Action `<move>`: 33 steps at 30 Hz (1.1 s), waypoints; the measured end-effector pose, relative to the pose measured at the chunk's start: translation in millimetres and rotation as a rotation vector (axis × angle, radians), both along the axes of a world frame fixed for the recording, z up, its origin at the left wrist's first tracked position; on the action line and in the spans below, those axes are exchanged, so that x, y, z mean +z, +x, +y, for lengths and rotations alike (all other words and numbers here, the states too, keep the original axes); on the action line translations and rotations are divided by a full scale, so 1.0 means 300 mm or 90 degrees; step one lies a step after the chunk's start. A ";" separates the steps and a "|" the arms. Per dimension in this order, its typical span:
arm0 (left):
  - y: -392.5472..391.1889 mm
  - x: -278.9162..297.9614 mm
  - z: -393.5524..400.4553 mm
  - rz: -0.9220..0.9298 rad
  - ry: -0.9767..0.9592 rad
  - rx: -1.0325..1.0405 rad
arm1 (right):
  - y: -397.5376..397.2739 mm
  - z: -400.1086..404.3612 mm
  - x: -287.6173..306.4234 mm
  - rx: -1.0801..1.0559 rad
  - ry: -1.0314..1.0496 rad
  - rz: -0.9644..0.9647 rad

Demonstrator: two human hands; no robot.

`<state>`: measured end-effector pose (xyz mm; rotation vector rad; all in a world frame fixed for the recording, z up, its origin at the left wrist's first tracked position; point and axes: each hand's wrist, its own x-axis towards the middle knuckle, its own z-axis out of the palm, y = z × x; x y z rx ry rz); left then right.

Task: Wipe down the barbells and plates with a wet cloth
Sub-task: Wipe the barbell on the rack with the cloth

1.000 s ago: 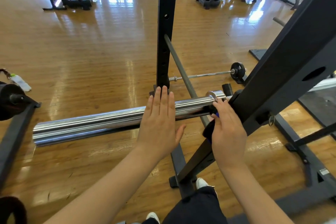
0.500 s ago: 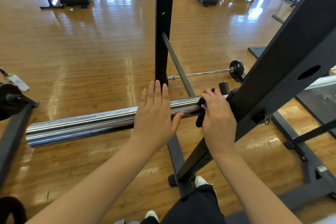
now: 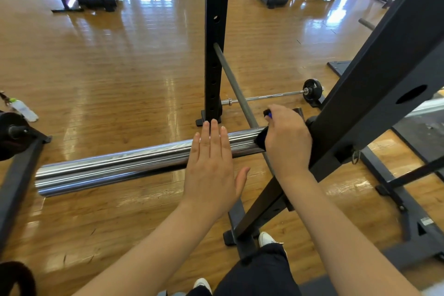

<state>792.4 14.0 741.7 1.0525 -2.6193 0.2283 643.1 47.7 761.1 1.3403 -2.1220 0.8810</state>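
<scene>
The left hand (image 3: pixel 211 166) is lying flat on top of the chrome barbell sleeve (image 3: pixel 125 163), fingers straight and together, thumb hanging free below the tube, gripping nothing and only pressing down. The right hand (image 3: pixel 287 138) is curling round a dark cloth (image 3: pixel 261 138) with a bit of blue showing at the knuckles, and is holding that cloth against the sleeve just where it is meeting the slanted black rack post (image 3: pixel 374 84). The sleeve is sticking out to the person's left, unsupported at its free end, with bare wooden floor (image 3: pixel 108 74) underneath. Since the flat palm is steadying rather than gripping, a hard twist of the cloth is likely to be spinning or rolling the polished tube under it, and a wet film could be making the palm slide off. The wiping hand is working close against the post and the bar's resting point, so knuckles could be getting pinched there if the bar is shifting. Whether the bar is seated securely in the rack cannot be told, as the hand and post are hiding it. Drips could be slicking the floor by the white shoes (image 3: pixel 265 239). A second, thinner barbell (image 3: pixel 264 97) with a small plate (image 3: pixel 311 90) is lying on the floor beyond, well apart from both hands.
</scene>
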 end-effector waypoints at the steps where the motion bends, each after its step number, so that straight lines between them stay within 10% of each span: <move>1: -0.005 0.010 -0.008 0.011 0.003 -0.004 | 0.004 0.004 -0.010 -0.018 0.008 0.005; 33: -0.008 0.038 -0.063 0.026 0.028 0.000 | 0.023 0.161 -0.068 0.113 0.017 -0.071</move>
